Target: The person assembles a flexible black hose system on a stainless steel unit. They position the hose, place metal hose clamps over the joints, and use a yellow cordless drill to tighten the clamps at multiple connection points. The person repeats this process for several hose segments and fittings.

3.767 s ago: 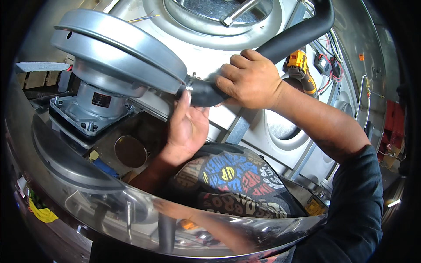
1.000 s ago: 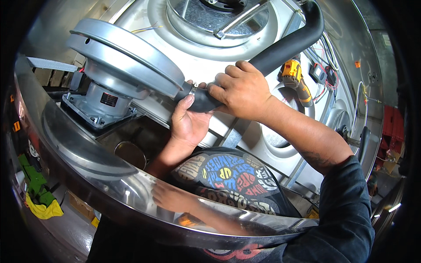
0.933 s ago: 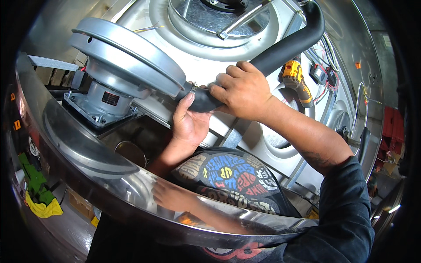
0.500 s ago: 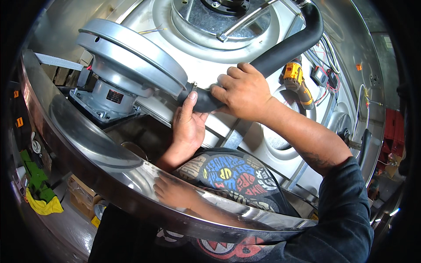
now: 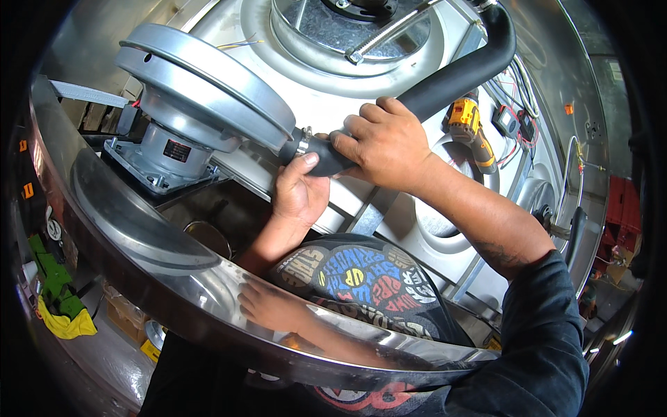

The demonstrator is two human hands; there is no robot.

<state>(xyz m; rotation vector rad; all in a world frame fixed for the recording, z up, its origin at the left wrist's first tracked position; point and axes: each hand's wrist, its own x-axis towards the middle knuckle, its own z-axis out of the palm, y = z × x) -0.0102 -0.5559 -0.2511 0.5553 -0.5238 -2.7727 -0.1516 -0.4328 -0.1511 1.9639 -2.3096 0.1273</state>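
Note:
A thick black rubber hose (image 5: 451, 83) curves down from the upper right to the round silver blower (image 5: 208, 80). Its near end meets the blower's outlet, and a metal hose clamp (image 5: 303, 142) circles it there. My right hand (image 5: 389, 147) is closed around the hose from above, a little way back from the clamp. Beneath the hose end, my left hand (image 5: 302, 194) grips it with the thumb pressed up just under the clamp; its other fingers are mostly hidden behind the hose.
A yellow-and-black cordless drill (image 5: 469, 125) lies right of the hose, beside a small meter-like device (image 5: 507, 121) and loose wires. A polished curved metal rim (image 5: 160, 306) runs between my body and the work. At the top sits a round metal ring housing (image 5: 347, 62).
My left thumb has slid down off the clamp, so more of the clamp shows. My right hand keeps its hold on the hose. The view has shifted slightly.

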